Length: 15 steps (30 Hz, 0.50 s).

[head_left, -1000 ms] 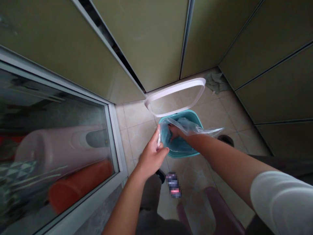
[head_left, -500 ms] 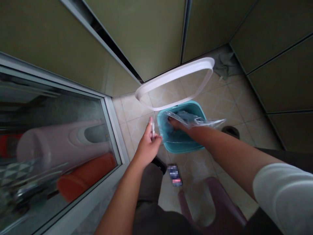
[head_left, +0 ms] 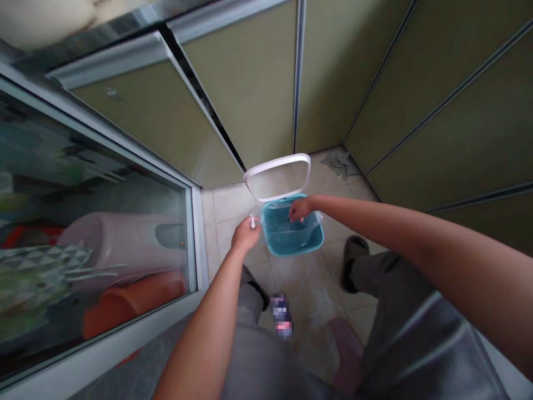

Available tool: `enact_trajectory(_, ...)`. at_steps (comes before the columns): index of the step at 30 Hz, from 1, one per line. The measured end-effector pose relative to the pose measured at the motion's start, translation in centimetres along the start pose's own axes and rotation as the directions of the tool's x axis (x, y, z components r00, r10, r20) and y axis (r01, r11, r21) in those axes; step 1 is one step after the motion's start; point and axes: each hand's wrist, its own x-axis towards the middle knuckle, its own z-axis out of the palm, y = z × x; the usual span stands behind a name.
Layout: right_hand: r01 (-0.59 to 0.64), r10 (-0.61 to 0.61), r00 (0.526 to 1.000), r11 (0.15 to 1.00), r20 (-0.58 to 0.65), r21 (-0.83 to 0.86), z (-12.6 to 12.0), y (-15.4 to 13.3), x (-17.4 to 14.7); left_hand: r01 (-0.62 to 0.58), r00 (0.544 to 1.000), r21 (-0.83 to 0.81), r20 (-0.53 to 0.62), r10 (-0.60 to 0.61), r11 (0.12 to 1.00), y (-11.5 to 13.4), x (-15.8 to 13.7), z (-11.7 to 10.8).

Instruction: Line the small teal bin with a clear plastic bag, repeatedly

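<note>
A teal trash bin [head_left: 293,251] stands on the tiled floor with a clear plastic bag [head_left: 311,229] lining part of its inside. Some of the film bunches over the right rim. At the bin's left side, my left hand [head_left: 245,234] is closed on a gathered edge of the bag. My right hand [head_left: 302,208] hangs over the back right of the opening with its fingers curled together. Whether those fingers hold film is too small to see. A white rim frame [head_left: 277,163] is tilted up behind the bin, beside the cabinet.
Cabinet doors [head_left: 250,83] rise behind the bin and to the right. A glass door [head_left: 125,194] is at the left. My slippered feet flank the bin. On the floor are a blurred dark packet [head_left: 282,315], a mauve plastic piece [head_left: 347,353] and a grey cloth [head_left: 340,163].
My right hand has come up from inside the bin to above its opening. The film now lies lower, against the bin's right side. My view has tilted up and pulled back.
</note>
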Motion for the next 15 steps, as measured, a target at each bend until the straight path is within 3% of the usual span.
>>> enact_trajectory(2, -0.084, 0.085, 0.992, 0.996, -0.092, 0.015, -2.6, 0.6, -2.4, 0.043, 0.999, 0.062, -0.036, -0.041, 0.997, -0.5, -0.5, -0.4)
enact_trajectory(3, -0.129, 0.129, 0.97, 0.992, -0.205, 0.013, -3.6, 0.8, -3.6, 0.064, 0.996, 0.096, -0.07, -0.058, 0.993, -0.7, -0.9, -0.7)
enact_trajectory(5, -0.186, 0.158, 0.869, 0.982, -0.468, -0.014, -4.8, 1.0, -5.8, 0.084, 0.983, 0.173, -0.174, -0.053, 0.981, -0.8, -1.7, -1.3)
enact_trajectory(7, -0.193, 0.117, 0.776, 0.98, -0.619, -0.057, -4.7, 1.1, -8.0, 0.039, 0.955, 0.283, -0.292, 0.047, 0.958, -0.6, -2.8, -1.9)
enact_trajectory(9, -0.148, 0.045, 0.754, 0.984, -0.655, -0.103, -3.2, 1.1, -10.2, -0.06, 0.912, 0.429, -0.343, 0.224, 0.901, 0.0, -4.0, -2.1)
enact_trajectory(12, -0.039, -0.09, 0.781, 0.98, -0.618, -0.193, 0.4, 1.6, -13.3, -0.277, 0.85, 0.599, -0.211, 0.482, 0.751, 1.2, -5.6, -1.4)
enact_trajectory(15, 0.035, -0.173, 0.826, 0.966, -0.536, -0.256, 4.2, 2.9, -15.2, -0.482, 0.801, 0.644, 0.049, 0.597, 0.594, 1.8, -6.5, 0.5)
